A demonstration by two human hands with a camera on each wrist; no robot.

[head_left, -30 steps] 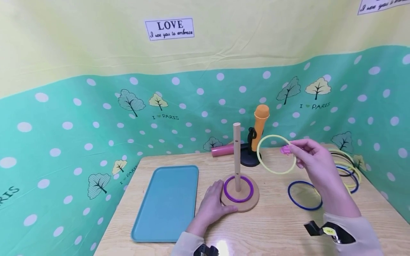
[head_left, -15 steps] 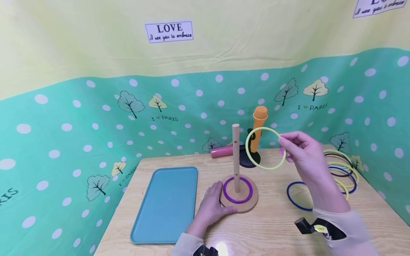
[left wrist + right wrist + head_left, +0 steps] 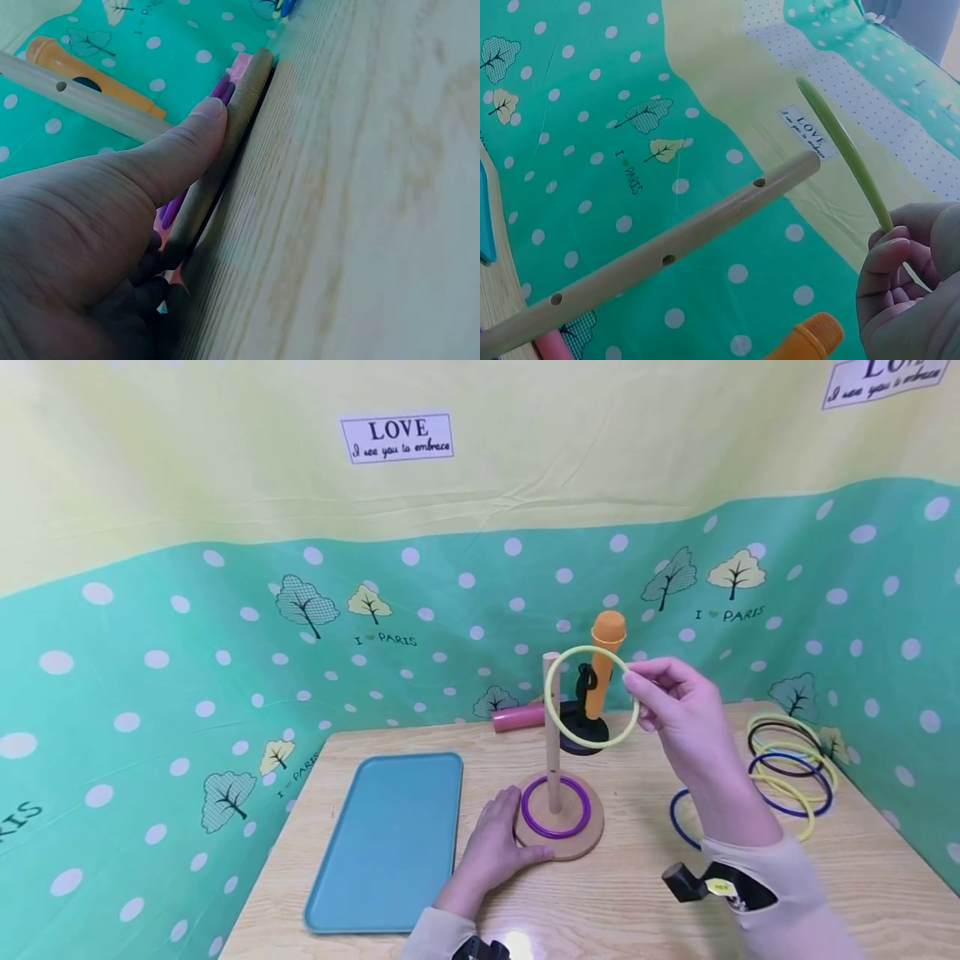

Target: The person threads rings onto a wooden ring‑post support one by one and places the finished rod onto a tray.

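Note:
My right hand (image 3: 678, 710) pinches a thin yellow ring (image 3: 600, 747) between thumb and fingers. The ring is upright in the head view, its left side overlapping the upper part of a wooden post (image 3: 553, 752). In the right wrist view the same ring (image 3: 847, 150) appears nearly edge-on, a small gap from the post's tip (image 3: 806, 165). The post rises from a round wooden base (image 3: 585, 843), where purple rings (image 3: 557, 837) lie around its foot. My left hand (image 3: 498, 839) grips the base's near-left edge, its thumb (image 3: 191, 142) on top and fingers partly hidden.
A blue tray (image 3: 386, 843) lies at left. Behind the post are an orange toy microphone (image 3: 600, 681) on a black stand (image 3: 581, 739) and a pink tube (image 3: 517, 717). Several yellow, blue and black rings (image 3: 827, 785) overlap at right; another blue ring (image 3: 677, 822) is partly behind the right forearm.
My right hand has carried the yellow ring left and slightly up, from beside the microphone to overlap the post's upper part in view. The left hand stays on the base.

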